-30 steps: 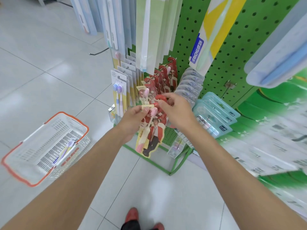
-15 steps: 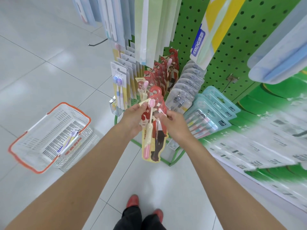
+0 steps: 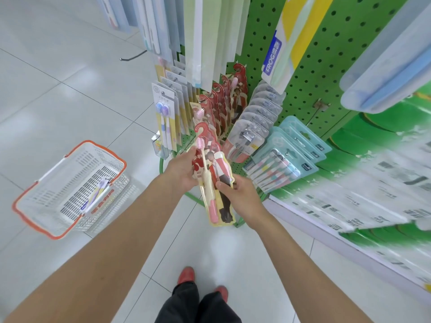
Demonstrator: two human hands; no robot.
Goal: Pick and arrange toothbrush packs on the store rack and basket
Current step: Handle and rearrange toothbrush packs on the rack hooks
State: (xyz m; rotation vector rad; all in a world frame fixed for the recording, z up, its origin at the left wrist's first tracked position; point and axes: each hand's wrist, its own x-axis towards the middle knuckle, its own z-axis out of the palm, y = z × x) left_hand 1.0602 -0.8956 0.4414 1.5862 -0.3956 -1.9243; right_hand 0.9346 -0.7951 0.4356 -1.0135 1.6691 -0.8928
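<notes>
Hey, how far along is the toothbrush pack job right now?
Done: one purple toothbrush pack lies in the white basket. In hand: left hand and right hand both hold a red-carded pink toothbrush pack, clear of the green pegboard rack. Left: placing it, and a row of matching red packs hangs there.

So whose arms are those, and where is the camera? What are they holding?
There is no machine here. The camera sits on a person's head and looks down, so you see their own two arms and their red shoes. Both hands hold one toothbrush pack: the left hand grips one side, and the right hand pinches the other edge. In front stands a green rack with more packs hanging on it. On the tiled floor, to the left, sits a white basket with an orange rim. Another pack lies inside it.
</notes>
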